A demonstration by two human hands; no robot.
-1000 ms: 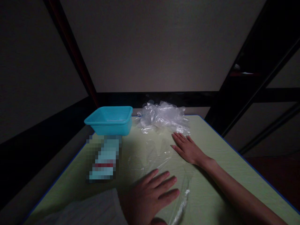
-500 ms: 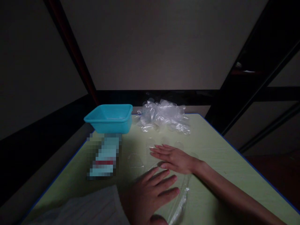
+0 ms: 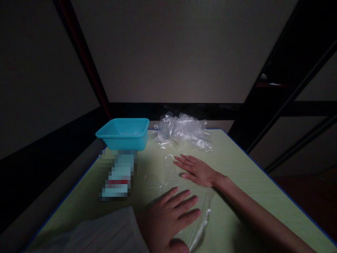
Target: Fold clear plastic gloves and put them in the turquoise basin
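Note:
A clear disposable plastic glove lies flat on the pale green table, its finger shapes pointing away from me and to the left. My left hand rests palm down on its near part, fingers spread, in a light sleeve. Farther forward, my right hand also lies flat over the glove, fingers stretched out to the left. Neither hand grips anything. Creased, shiny plastic shows to the right of my left hand. Parts of the glove are hidden under both hands.
Crumpled clear plastic gloves are heaped at the table's back edge. A turquoise basin stands at back left, with a blurred-out pale box in front of it. A wall closes off the back. The table has a blue edge.
My right hand has slid a little forward, away from my left hand, uncovering more of the plastic between them. My left hand has stayed nearly in place.

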